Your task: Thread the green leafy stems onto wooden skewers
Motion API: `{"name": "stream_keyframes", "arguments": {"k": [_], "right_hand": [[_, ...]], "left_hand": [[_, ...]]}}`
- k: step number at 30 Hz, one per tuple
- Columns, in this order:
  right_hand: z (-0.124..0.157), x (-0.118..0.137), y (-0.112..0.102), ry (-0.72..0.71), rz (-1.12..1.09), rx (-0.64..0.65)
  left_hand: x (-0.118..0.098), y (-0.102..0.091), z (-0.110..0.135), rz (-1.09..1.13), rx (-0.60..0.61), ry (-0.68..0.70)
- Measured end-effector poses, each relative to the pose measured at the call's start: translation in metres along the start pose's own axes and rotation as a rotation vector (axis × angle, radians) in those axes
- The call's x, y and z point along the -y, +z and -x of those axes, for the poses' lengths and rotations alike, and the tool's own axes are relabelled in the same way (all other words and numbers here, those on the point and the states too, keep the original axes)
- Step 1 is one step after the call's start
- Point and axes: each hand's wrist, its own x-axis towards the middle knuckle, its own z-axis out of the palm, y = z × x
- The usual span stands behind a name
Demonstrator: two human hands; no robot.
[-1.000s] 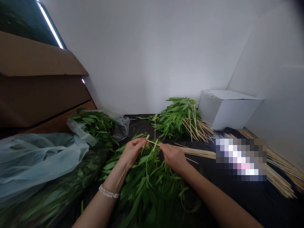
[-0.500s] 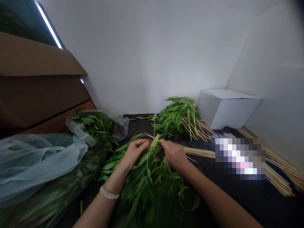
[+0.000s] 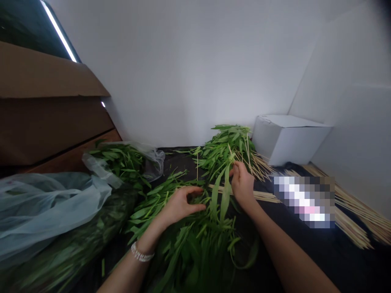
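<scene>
My right hand (image 3: 242, 184) is closed on a skewered bunch of green leaves (image 3: 222, 191), lifted toward the far pile of skewered greens (image 3: 227, 150). The leaves hang down from its fingers. My left hand (image 3: 182, 203) rests on the loose heap of green stalks (image 3: 189, 240) before me, its fingers curled and apart, with nothing clearly held. A beaded bracelet (image 3: 140, 254) circles my left wrist.
Bamboo skewers (image 3: 348, 221) lie spread on the black sheet (image 3: 305, 252) at right. A white box (image 3: 290, 138) stands in the corner. Plastic bags of greens (image 3: 61, 203) lie at left beside a cardboard box (image 3: 51, 106). A blurred patch covers something at right.
My hands, working together on one stalk and skewer, have parted. The right hand carried the skewered leaves up and right toward the far pile; the left dropped onto the loose heap.
</scene>
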Motion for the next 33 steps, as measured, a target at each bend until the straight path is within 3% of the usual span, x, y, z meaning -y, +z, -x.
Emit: {"name": "stream_keyframes", "arguments": {"k": [4, 10, 14, 17, 25, 29, 33], "right_hand": [[-0.006, -0.004, -0.002, 0.017, -0.068, -0.069], [-0.007, -0.005, -0.001, 0.108, -0.184, -0.077], [-0.004, -0.001, 0.0, 0.094, -0.211, -0.063], [0.0, 0.003, 0.001, 0.063, -0.184, -0.027], [0.019, 0.013, 0.012, -0.204, -0.08, 0.218], [0.029, 0.017, 0.017, -0.409, 0.012, 0.281], [0.034, 0.018, 0.02, -0.511, 0.107, 0.373]], "left_hand": [[0.006, 0.002, 0.0, -0.042, 0.029, 0.033], [0.003, -0.01, -0.006, 0.494, -0.103, -0.159], [0.001, -0.019, -0.008, 0.842, -0.205, -0.241], [0.001, -0.021, -0.01, 0.985, -0.241, -0.298], [0.008, -0.017, -0.01, 0.958, -0.3, -0.331], [0.012, -0.019, -0.01, 0.91, -0.353, -0.335], [0.016, -0.018, -0.011, 0.892, -0.395, -0.312]]}}
